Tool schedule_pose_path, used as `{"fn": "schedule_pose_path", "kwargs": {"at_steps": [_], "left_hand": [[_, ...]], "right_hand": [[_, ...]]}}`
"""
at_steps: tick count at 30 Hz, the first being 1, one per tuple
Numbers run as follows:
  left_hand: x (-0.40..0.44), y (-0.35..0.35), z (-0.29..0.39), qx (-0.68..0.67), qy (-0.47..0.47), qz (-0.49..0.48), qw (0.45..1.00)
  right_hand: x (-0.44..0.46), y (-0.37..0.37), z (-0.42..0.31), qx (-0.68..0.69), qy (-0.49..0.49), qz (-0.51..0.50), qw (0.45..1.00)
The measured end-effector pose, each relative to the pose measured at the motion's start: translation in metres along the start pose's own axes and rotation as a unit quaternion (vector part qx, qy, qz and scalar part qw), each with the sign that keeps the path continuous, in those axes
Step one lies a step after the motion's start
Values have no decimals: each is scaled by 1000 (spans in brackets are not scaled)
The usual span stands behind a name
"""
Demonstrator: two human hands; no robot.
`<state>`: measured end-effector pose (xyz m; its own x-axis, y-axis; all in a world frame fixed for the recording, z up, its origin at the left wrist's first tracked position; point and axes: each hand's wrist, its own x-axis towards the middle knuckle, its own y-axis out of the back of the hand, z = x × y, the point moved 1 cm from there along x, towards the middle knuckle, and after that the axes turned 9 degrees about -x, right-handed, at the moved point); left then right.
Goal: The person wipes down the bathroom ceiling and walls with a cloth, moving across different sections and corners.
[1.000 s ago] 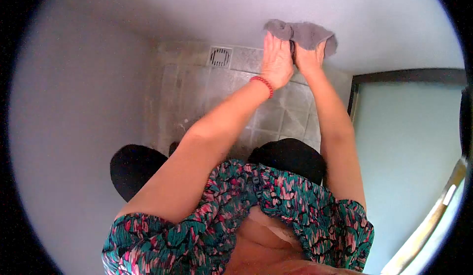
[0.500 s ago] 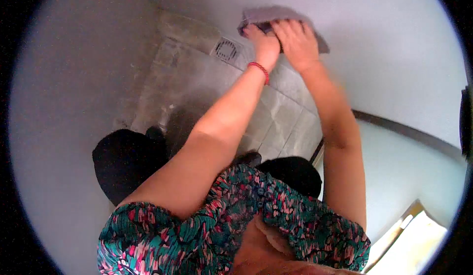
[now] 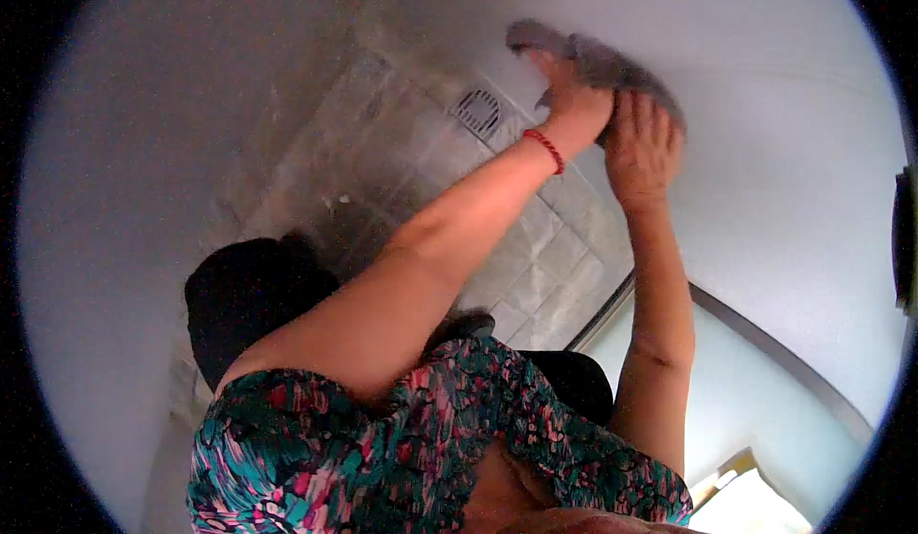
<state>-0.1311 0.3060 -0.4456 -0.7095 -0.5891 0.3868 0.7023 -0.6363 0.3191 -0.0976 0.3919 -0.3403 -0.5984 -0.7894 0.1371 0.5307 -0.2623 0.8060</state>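
A grey cloth (image 3: 622, 67) lies bunched against the pale wall, blurred by motion. My left hand (image 3: 572, 99), with a red braided band (image 3: 545, 150) at its wrist, is closed around the left part of the cloth; some of its fingers are hidden. Close beside it, my right hand (image 3: 646, 156) lies flat over the cloth's right part, its fingers stretched out and pressing it to the wall.
A square floor drain (image 3: 478, 112) is set in the grey tiled floor (image 3: 382, 137) below the hands. Another wall (image 3: 191, 104) rises on the left. A dark strip (image 3: 779, 348) crosses at the right, and a bright opening (image 3: 755, 505) shows lower right.
Both hands and the cloth have moved to the right and slightly down in the view, along the wall. The camera has shifted a little too, since the drain also sits further right.
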Motion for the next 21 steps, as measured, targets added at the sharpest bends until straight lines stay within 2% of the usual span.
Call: {"fn": "schedule_pose_path", "kwargs": {"at_steps": [1, 3, 4, 5, 6, 7, 8, 9, 10, 11, 12, 13, 14, 15, 16, 17, 18, 19, 20, 21], "left_hand": [[13, 24, 35, -135, -9, 44, 990], [43, 76, 76, -349, 33, -47, 935], [51, 61, 68, -78, -3, -143, 987], [58, 62, 68, -82, 0, -149, 985], [70, 70, 70, 132, 18, -67, 989], [77, 76, 69, 341, 32, 19, 939], [82, 84, 49, 340, 32, 21, 940], [95, 92, 12, 18, 71, -209, 975], [107, 90, -14, -306, 97, -404, 856], [83, 36, -42, -242, 61, -262, 932], [58, -16, -70, -143, 46, -93, 984], [33, -68, -98, -52, 61, 61, 995], [29, -62, -97, -53, 63, 66, 994], [11, -53, -92, -396, 220, 104, 885], [-5, -47, -83, -678, 341, 126, 639], [-14, -42, -71, -721, 414, 85, 550], [-20, -33, -56, -753, 474, 38, 455], [-22, -8, -31, -748, 509, 5, 427], [-14, 14, -11, -740, 542, -26, 397], [-42, -19, -23, -725, 567, -55, 387]], "right_hand": [[4, 12, 7, -28, -26, 32, 999], [28, 33, 18, -64, -57, 105, 991], [40, 41, 22, -73, -67, 148, 984], [49, 53, 21, -75, -67, 140, 985], [60, 64, 16, -110, -67, 129, 983], [64, 71, 11, -143, -67, 120, 980], [62, 71, 5, -145, -68, 122, 980], [66, 67, -2, -140, -55, 114, 982], [69, 62, -7, -135, -41, 108, 984], [71, 49, -10, -134, -39, 111, 984], [66, 34, -13, -113, 3, 88, 990], [62, 24, -17, -93, 46, 64, 993], [60, 14, -21, -94, 51, 67, 992], [52, 4, -26, -81, 87, 24, 993], [47, -5, -29, -66, 121, -21, 990], [42, -5, -30, -66, 121, -18, 990], [38, 0, -29, -86, 125, -71, 986], [34, 4, -28, -106, 128, -122, 978], [28, 5, -27, -110, 123, -112, 980], [-6, -44, -25, -103, 117, -157, 975]]}}
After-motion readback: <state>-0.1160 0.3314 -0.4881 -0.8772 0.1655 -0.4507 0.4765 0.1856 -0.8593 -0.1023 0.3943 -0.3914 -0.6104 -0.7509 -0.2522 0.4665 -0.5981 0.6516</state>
